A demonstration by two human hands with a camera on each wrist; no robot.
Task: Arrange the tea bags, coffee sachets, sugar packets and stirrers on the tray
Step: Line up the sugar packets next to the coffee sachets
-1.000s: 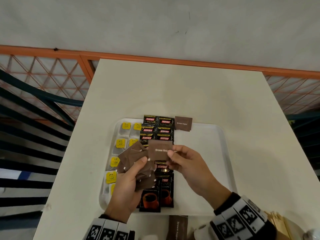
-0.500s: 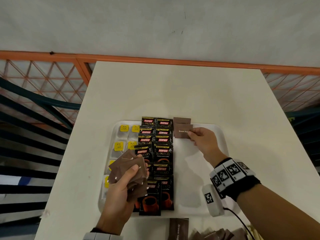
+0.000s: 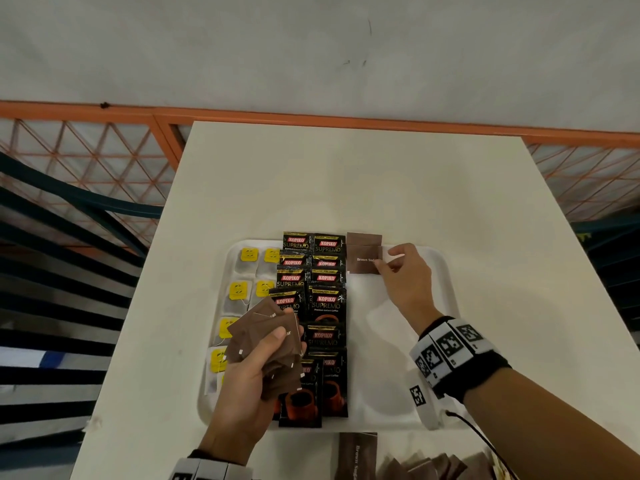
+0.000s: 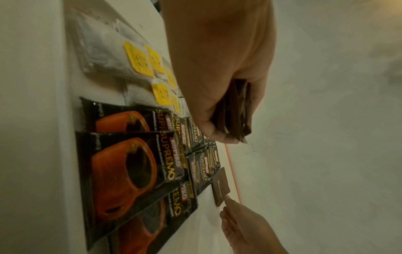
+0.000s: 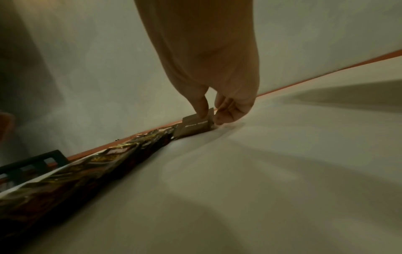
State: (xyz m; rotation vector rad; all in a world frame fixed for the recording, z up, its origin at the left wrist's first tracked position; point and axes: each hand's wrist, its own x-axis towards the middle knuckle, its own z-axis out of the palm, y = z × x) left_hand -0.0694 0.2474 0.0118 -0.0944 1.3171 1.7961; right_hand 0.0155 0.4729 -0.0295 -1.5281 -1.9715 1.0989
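Note:
A white tray point(image 3: 438, 268) holds tea bags point(image 3: 242, 271) with yellow tags at its left and black coffee sachets point(image 3: 325, 299) in two overlapping columns. One brown sugar packet point(image 3: 363, 238) lies at the tray's far edge, right of the sachets. My right hand point(image 3: 385, 259) pinches a second sugar packet point(image 3: 362, 261) just in front of it, low on the tray. The right wrist view shows thumb and finger on this packet point(image 5: 195, 127). My left hand point(image 3: 287, 337) grips a fanned bundle of brown sugar packets point(image 3: 263, 327) above the tea bags and sachets.
More brown sugar packets point(image 3: 356, 455) lie on the white table point(image 3: 346, 185) at the near edge, below the tray. An orange railing point(image 3: 311, 116) runs along the table's far side, with mesh and dark bars to the left.
My right hand took one sugar packet from the left hand's bundle, carried it to the tray's far end and lowered it beside the first packet. The left hand barely moved.

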